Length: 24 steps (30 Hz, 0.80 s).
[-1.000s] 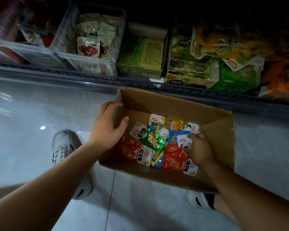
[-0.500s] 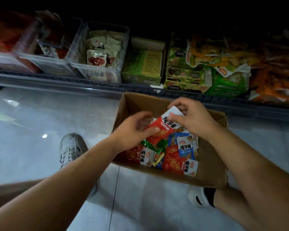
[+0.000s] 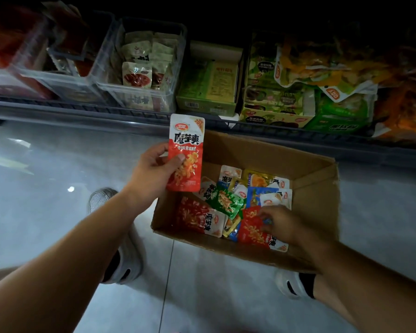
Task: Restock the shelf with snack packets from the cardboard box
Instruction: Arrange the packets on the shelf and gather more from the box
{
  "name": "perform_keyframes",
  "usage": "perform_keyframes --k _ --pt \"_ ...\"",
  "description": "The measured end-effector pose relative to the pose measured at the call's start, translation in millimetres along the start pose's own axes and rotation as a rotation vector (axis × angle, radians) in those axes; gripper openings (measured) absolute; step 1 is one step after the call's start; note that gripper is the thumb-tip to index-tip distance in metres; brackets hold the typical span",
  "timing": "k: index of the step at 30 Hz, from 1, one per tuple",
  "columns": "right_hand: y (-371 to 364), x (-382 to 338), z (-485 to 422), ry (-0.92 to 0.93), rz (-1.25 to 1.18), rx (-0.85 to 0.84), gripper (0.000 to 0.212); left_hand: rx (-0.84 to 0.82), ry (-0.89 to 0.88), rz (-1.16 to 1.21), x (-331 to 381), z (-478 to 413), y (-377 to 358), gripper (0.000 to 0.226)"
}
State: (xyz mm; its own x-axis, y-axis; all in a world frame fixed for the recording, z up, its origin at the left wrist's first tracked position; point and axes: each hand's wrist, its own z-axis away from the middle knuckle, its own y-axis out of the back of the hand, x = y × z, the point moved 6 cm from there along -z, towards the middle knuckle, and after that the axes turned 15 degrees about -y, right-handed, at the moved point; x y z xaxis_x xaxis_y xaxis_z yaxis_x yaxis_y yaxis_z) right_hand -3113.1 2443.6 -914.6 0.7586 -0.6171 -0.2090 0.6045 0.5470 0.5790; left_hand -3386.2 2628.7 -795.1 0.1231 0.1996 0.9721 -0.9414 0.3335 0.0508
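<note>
An open cardboard box (image 3: 320,188) stands on the floor below the shelf (image 3: 130,114). Several red, green, blue and yellow snack packets (image 3: 228,200) lie loose inside it. My left hand (image 3: 154,169) holds a red and white snack packet (image 3: 186,145) upright above the box's left wall, thumb across its front. My right hand (image 3: 281,224) is down inside the box at its right side, fingertips pinching a red packet (image 3: 252,227) that lies among the others.
The low shelf carries clear plastic bins (image 3: 139,68) with pale packets, green cartons (image 3: 209,82) and piles of green and orange bags (image 3: 334,75). My shoes (image 3: 123,260) stand on the grey tiled floor (image 3: 46,176) on either side of the box's near edge.
The red and white packet passed from my right hand to my left, which lifted it up and left. My right hand dropped back into the box onto another red packet.
</note>
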Motion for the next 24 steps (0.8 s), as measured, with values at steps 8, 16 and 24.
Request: perform_keyframes --k 8,16,24 --pt "-20 8 -10 -0.036 0.222 0.041 0.019 -0.025 -0.001 -0.02 0 2 -6 0.026" --pt "66 -50 28 0.137 -0.296 0.006 0.01 -0.034 -0.034 -0.024 9 6 -10 0.022" --pt "144 -138 101 0.289 -0.258 -0.141 0.042 -0.073 0.052 0.146 19 20 -29 0.015"
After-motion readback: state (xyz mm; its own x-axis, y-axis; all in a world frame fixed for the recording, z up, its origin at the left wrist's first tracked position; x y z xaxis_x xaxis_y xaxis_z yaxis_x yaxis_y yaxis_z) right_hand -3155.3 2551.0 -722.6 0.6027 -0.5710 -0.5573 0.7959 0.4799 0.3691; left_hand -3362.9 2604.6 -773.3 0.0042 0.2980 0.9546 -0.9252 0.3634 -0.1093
